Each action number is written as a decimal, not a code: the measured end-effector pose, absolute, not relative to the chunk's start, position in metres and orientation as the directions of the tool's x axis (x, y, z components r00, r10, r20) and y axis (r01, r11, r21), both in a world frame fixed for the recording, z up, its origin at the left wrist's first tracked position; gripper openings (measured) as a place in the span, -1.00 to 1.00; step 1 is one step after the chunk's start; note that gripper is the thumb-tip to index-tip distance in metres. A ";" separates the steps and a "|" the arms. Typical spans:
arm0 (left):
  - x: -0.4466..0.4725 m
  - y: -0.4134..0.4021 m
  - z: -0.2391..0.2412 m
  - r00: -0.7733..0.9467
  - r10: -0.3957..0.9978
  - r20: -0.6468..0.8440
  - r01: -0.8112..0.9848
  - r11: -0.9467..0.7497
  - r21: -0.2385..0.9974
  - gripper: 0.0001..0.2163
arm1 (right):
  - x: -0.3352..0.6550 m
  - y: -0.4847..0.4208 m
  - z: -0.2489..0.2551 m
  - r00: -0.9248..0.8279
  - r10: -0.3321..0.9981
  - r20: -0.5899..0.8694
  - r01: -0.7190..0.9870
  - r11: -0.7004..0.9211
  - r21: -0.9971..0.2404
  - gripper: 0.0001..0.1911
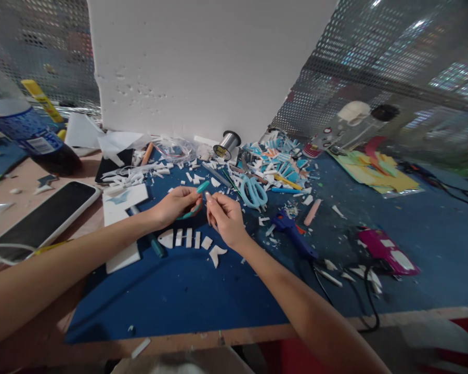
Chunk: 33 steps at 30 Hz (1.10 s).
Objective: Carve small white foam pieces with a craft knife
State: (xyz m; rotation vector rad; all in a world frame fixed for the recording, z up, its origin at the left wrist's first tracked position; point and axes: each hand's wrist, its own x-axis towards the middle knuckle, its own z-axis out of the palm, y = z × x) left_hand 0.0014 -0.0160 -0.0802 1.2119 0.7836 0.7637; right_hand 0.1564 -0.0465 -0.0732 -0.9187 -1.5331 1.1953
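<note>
My left hand is closed around a teal-handled tool, with one teal part above the thumb and a curved one below the fingers. The tool's working end is hidden. Close against it, my right hand is closed in a pinch; what it holds, if anything, is too small to make out. Just below both hands, several white foam pieces lie in a row on the blue mat: a rounded head piece, narrow strips and a forked tail piece.
Behind my hands lie a wire spool, light-blue scissors and heaped foam scraps. A blue glue gun with a cord is at right. At left are a phone, a bottle and a white board.
</note>
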 end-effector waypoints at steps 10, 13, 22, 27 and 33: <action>0.002 -0.018 -0.075 0.459 0.875 -0.152 -0.105 0.223 0.969 -0.63 | 0.154 -0.041 -0.075 -0.294 0.954 0.056 -0.145 0.013 -0.989 -0.55; 0.002 -0.018 -0.075 0.457 0.876 -0.152 -0.112 0.226 0.968 -0.63 | 0.153 -0.038 -0.078 -0.330 0.944 -0.016 -0.198 -0.086 -0.976 -0.57; 0.003 -0.017 -0.072 0.423 0.888 -0.179 -0.120 0.251 0.961 -0.65 | 0.156 -0.032 -0.079 -0.496 0.863 -0.099 -0.313 -0.284 -0.906 -0.61; 0.003 -0.018 -0.074 0.391 0.917 -0.075 -0.104 0.124 0.987 -0.63 | 0.153 -0.030 -0.083 -0.481 0.864 -0.152 -0.285 -0.318 -0.904 -0.69; 0.004 -0.020 -0.074 0.346 0.935 0.075 -0.003 -0.079 0.997 -0.59 | 0.154 -0.030 -0.082 -0.506 0.848 -0.155 -0.304 -0.343 -0.889 -0.69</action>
